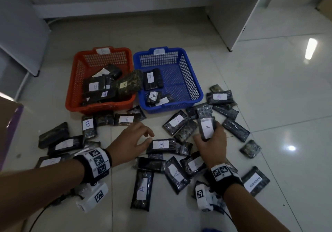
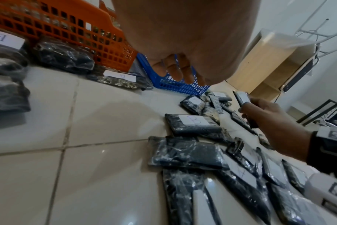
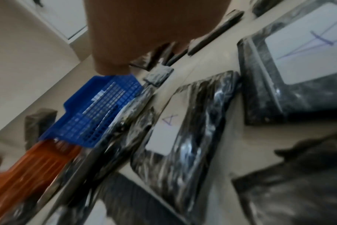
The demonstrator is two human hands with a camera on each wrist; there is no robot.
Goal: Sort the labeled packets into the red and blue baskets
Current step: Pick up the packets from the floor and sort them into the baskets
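**Fingers around an "A", reaching for a "B"**

Fingers (image 1: 218, 126) of my right hand (image 1: 211, 142) are wrapped round a dark, plastic-wrapped flat packet with a white paper label marked "A" (image 1: 206, 125), held upright off the floor so the letter faces me. I hold it that way, I think, to read it before it goes to the blue plastic lattice basket (image 1: 190, 80), which carries a small paper tag on its far rim and already holds packets marked A.

My left hand (image 1: 129, 142) is loose and spread, holding nothing, its fingertips (image 1: 150, 133) just beside the flat black packet labelled "B" (image 1: 160, 144) that lies on the pale glossy floor tiles (image 1: 269, 97). From that reach I judge it is the next pick, bound for the red plastic lattice basket (image 1: 75, 80), where B packets are piled and one mottled packet leans over the edge toward the blue basket.

Both baskets sit side by side, touching, just beyond the scattered heap, within easy reach of either arm. The packets are slim rectangles in crinkly, shiny film that catches the light; some lie label-down, so I cannot tell their letters. Much of the heap remains unsorted.
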